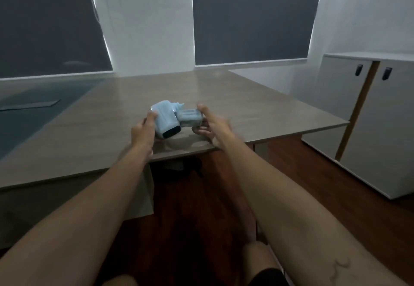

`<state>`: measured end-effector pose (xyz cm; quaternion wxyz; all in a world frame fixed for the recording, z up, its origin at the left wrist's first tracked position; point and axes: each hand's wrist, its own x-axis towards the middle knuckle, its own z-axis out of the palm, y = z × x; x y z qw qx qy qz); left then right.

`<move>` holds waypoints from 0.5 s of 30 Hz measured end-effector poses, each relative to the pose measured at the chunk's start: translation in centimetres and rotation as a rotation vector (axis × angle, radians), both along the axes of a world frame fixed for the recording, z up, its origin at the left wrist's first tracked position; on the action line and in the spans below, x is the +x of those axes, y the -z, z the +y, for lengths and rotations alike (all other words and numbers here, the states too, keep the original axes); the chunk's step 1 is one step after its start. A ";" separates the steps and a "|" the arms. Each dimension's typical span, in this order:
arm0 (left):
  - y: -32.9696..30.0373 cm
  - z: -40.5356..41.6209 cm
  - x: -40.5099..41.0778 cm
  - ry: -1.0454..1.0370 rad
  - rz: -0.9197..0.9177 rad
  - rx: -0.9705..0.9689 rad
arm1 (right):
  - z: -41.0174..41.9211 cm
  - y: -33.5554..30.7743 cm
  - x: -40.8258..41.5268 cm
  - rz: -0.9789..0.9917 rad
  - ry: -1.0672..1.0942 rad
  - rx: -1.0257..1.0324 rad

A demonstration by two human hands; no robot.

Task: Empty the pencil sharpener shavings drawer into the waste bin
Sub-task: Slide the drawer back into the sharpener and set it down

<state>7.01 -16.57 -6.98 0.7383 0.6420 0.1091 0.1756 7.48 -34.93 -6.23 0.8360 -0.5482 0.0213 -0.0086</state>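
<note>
A light blue pencil sharpener [164,117] is held tilted just above the near edge of the wooden table [246,97]. My left hand [144,130] grips its body from the left. A translucent shavings drawer [190,116] sticks out of the sharpener's right side, and my right hand [211,126] holds it between thumb and fingers. Whether the drawer is fully free of the body I cannot tell. No waste bin is in view.
A grey cabinet [369,117] with two doors stands at the right on the dark wood floor [201,207]. A flat grey sheet [31,104] lies far left on the table. A dark object [179,169] sits under the table edge. My knees show at the bottom.
</note>
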 end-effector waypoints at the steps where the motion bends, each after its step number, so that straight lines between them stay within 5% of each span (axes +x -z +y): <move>1: -0.1 -0.1 -0.1 0.002 -0.010 -0.014 | 0.0 0.0 0.0 -0.004 0.007 0.009; 15: 0.2 -0.4 0.3 0.038 -0.054 -0.052 | 0.1 0.6 0.3 -0.037 -0.002 -0.128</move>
